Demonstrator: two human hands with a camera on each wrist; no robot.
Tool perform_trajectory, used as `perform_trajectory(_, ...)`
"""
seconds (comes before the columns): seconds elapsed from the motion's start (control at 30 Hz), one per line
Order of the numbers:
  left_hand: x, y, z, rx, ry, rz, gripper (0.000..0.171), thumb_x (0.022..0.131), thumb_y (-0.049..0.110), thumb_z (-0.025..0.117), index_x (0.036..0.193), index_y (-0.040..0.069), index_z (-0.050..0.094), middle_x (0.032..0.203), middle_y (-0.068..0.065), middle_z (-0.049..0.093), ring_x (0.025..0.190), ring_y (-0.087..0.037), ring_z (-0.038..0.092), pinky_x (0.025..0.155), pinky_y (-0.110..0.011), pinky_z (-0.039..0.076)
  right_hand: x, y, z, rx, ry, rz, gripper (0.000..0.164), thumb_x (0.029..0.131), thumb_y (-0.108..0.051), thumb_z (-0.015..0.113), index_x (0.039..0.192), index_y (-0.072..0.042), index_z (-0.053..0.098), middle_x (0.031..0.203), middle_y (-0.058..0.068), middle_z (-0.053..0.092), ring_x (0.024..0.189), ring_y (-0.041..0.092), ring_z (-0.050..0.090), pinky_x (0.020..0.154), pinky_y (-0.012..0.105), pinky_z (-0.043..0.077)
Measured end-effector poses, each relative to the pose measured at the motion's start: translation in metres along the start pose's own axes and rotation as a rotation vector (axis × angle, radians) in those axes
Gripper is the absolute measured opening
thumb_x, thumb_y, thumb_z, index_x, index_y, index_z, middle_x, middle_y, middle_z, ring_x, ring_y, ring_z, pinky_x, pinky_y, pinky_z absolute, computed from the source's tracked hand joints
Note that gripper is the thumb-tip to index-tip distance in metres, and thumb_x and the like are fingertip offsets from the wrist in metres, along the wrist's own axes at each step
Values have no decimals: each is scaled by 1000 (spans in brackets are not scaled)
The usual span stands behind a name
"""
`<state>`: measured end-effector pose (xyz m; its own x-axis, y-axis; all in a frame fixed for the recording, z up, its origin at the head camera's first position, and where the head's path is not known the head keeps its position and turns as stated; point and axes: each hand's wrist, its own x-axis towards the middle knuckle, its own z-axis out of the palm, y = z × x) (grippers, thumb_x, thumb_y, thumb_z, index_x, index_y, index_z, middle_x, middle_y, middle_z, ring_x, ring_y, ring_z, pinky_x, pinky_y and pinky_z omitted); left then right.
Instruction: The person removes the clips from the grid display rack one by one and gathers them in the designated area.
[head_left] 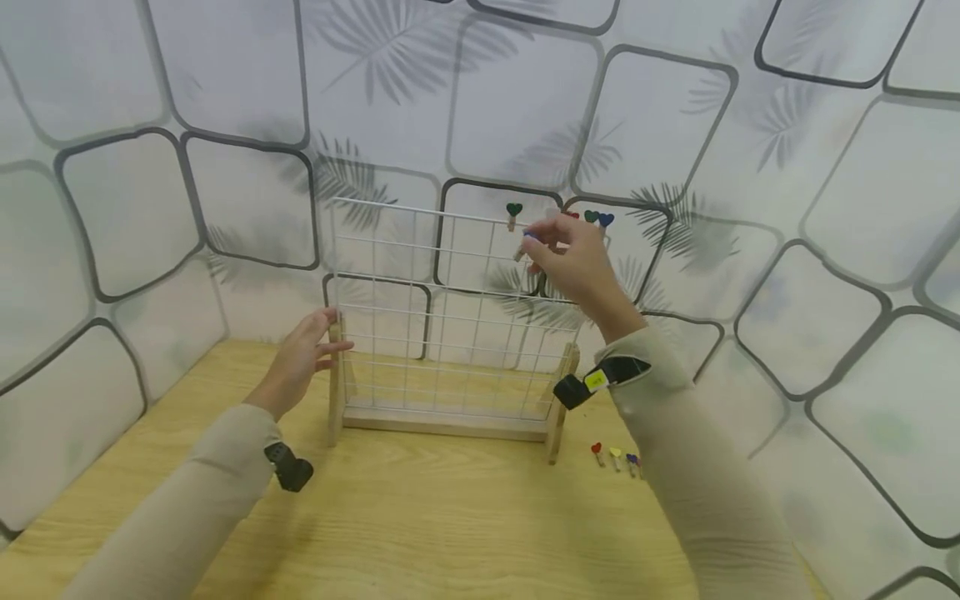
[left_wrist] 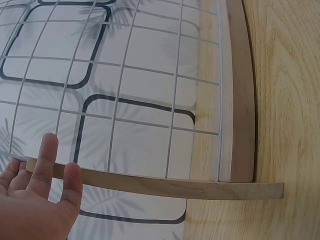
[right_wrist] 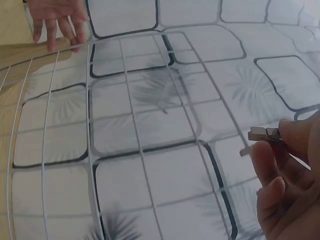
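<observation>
the right hand (head_left: 576, 260) pinches the blue-topped clothespin (head_left: 519, 252) near the upper edge of the white wire grid (left_wrist: 123, 65). the left hand (head_left: 302, 354), fingers apart, is at the wooden post (head_left: 335, 400); a strong push could perhaps tilt the grid, or a loose pinch drop the clothespin.

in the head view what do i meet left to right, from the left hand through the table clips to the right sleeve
Left hand → rack base → red clip → yellow clip → purple-blue clip → right sleeve. The right hand overlaps the rack, so it is left out.
</observation>
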<state>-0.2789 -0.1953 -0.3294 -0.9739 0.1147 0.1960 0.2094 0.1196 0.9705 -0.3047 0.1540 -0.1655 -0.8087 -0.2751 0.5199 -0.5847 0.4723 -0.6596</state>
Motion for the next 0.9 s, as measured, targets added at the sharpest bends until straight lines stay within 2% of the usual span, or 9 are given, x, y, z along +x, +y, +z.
perform_trajectory(0.07,1,-1,0,1,-1,-1,64,107,43,17,155,2,8,159,-20,10,127,-33,43,95,-43,37,-7,13,-7,-10,0,21,26,97,-18,61,116,0,63,101,13,66,70,21,64,72,27,50)
perform_trajectory(0.27,3,-1,-2,4,-1,-5,64,107,44,17,155,3,8,159,-19,11,117,-18,50,94,-41,37,-27,54,-30,35,4,116,32,98,-22,59,118,3,60,104,17,62,70,15,63,53,25,46)
perform_trajectory(0.37,3,-2,-1,1,0,-6,64,107,43,17,155,2,9,158,-20,11,112,-12,51,94,-42,37,-40,70,-39,57,17,146,32,99,-23,59,117,3,60,100,12,61,71,15,63,50,24,44)
perform_trajectory(0.6,1,0,1,1,1,-4,64,107,43,17,154,1,9,158,-20,11,117,-18,50,94,-42,37,-77,108,-57,87,57,219,30,99,-20,59,114,6,58,94,0,63,69,10,62,52,23,47)
perform_trajectory(0.73,2,0,0,-5,0,-3,64,107,43,18,154,0,9,158,-21,10,115,-15,51,93,-40,38,-98,131,-67,88,51,285,31,99,-19,58,117,6,55,94,-2,61,70,9,62,53,25,47)
perform_trajectory(0.9,6,-2,-2,-8,-6,-1,65,106,44,17,154,1,8,159,-20,9,117,-16,50,92,-40,37,-123,165,-76,88,43,374,23,99,-20,59,111,-1,57,91,-6,62,71,8,62,55,27,48)
